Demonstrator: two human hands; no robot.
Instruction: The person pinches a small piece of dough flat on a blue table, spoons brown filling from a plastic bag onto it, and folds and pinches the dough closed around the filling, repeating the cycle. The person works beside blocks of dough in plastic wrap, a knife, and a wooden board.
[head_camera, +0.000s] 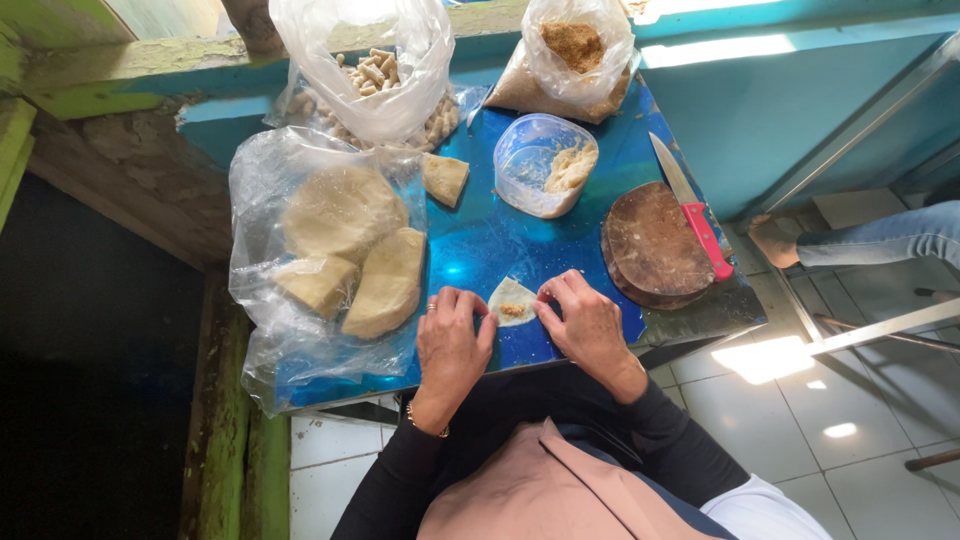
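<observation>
Dough stack: pale flat dough sheets (345, 250), round and cut into wedges, were laid on a clear crumpled plastic sheet (260, 330) at the left of the frame.
Upper left bag: a clear plastic bag of short pale rolled pieces (375, 75) was stood at the back of the shiny blue tabletop (480, 245).
Left hand: the left hand (452, 345) was rested at lower centre, fingertips closed on the left edge of the wrapper.
Wrapper: a small pale triangular dough wrapper with brown filling (512, 300) was laid on the tabletop between both hands.
Right hand: the right hand (585, 320) was pinched on the wrapper's right edge.
Tub: a clear round plastic tub of pale filling (545, 165) was set above centre.
Upper bag: a clear bag of brown crumbs (575, 55) was stood behind the tub.
Board: a round dark wooden board (655, 245) was placed at the right, a red-handled knife (690, 205) laid across its right edge.
</observation>
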